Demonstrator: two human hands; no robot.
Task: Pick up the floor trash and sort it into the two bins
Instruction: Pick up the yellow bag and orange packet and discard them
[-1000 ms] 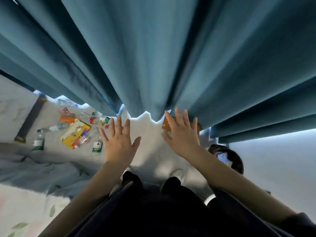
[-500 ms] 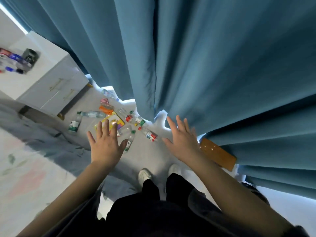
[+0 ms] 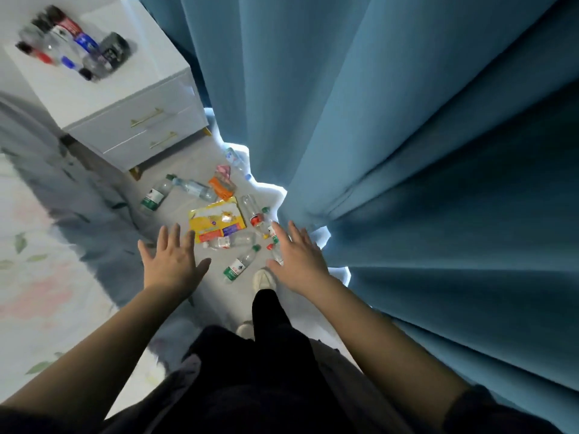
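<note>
Hovering palm-down, the left hand (image 3: 170,267) and right hand (image 3: 299,261) both had their fingers spread and held nothing; they were well apart, with a gap of floor between them. Trash lay scattered on the pale floor (image 3: 175,220) just beyond the fingertips. A green-labelled bottle (image 3: 239,265) lay on its side in the gap, its base near the toe of a white shoe (image 3: 263,278). Past it lay a crushed clear bottle (image 3: 232,241), touching the lower edge of a flat yellow package (image 3: 216,222). A red-labelled bottle (image 3: 253,213) lay beside the package's right edge, near the right hand's fingertips; smaller capped bottles there were partly hidden behind that hand. Farther out lay an orange packet (image 3: 221,187) and a pink wrapper (image 3: 224,170), then a clear bottle (image 3: 195,189) end to end with a second green-labelled bottle (image 3: 155,195). One more bottle (image 3: 235,158) lay at the curtain's hem. A blue curtain (image 3: 407,151) filled the right side. A white nightstand (image 3: 134,120) with gold handles stood at upper left, with blurred standing bottles (image 3: 72,42) on its top. Floral bedding (image 3: 31,261) lay at left, with its edge hanging down to the floor. Dark trousers (image 3: 269,324) showed below.
</note>
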